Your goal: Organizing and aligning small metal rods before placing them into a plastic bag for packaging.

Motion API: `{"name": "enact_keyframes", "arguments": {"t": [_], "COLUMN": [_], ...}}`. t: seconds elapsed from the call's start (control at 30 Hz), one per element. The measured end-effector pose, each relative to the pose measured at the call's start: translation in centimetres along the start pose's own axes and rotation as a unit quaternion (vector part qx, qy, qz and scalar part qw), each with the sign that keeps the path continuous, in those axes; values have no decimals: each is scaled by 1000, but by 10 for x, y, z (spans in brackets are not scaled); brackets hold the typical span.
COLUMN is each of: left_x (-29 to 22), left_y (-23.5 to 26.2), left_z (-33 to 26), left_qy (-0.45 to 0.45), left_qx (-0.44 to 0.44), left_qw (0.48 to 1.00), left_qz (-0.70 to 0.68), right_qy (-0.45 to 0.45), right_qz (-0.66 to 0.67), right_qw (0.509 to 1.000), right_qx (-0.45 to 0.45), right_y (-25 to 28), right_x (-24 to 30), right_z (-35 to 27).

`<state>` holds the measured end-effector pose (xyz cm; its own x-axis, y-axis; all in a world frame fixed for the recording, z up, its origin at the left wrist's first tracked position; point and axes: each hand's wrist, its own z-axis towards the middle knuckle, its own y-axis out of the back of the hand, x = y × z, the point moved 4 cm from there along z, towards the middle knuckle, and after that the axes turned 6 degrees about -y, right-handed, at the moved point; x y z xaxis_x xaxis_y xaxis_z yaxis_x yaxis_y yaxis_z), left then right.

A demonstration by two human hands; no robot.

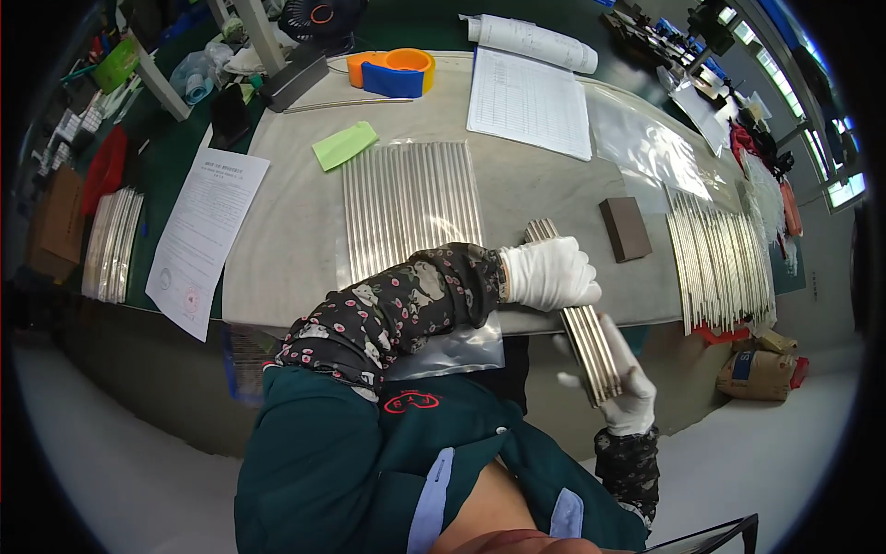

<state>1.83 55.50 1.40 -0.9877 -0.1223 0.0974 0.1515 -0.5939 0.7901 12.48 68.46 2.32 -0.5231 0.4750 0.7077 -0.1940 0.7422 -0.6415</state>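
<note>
A bundle of thin silvery metal rods (pixel 591 355) slants between my two white-gloved hands at the front edge of the table. My left hand (pixel 552 273) is closed over the bundle's upper part, and the rod ends stick out beyond it. Lower down, my right hand (pixel 631 388) holds the bundle from the side, with its thumb and fingers around it. Left of the bundle lies a clear plastic bag (pixel 461 355) with a flat row of similar rods (pixel 411 198) in it. My left forearm, in a dark flowered sleeve, crosses over the bag and hides part of it.
A brown block (pixel 626 229) sits right of my left hand. More loose rods (pixel 724 263) lie at the right edge. A green cloth or paper (pixel 345 146), a tape dispenser (pixel 395 74), a clipboard (pixel 531 102) and a printed sheet (pixel 208 235) lie around the bag.
</note>
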Motion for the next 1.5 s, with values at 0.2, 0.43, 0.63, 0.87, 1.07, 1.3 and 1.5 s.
{"name": "enact_keyframes", "arguments": {"t": [0.2,0.43,0.63,0.87,1.07,1.3,1.5], "left_x": [-24,33,59,65,62,81,78], "left_y": [24,73,83,99,85,75,75], "left_z": [20,20,7,37,21,13,18], "left_qy": [-150,150,398,347,315,325,316], "left_qx": [46,-126,-390,-313,-282,-322,-333], "left_qw": [986,977,577,752,828,796,805], "left_qz": [52,81,-596,-466,-368,-396,-377], "right_qy": [-179,-68,59,335,307,271,157], "right_qz": [-86,-45,-277,-473,-564,-738,-795], "right_qw": [980,995,958,799,764,548,412], "right_qx": [-23,56,-35,-163,-58,-287,-417], "right_y": [5,-15,-31,-25,-17,21,72], "right_x": [-52,-28,14,29,32,89,83], "right_z": [10,39,89,149,163,114,109]}}
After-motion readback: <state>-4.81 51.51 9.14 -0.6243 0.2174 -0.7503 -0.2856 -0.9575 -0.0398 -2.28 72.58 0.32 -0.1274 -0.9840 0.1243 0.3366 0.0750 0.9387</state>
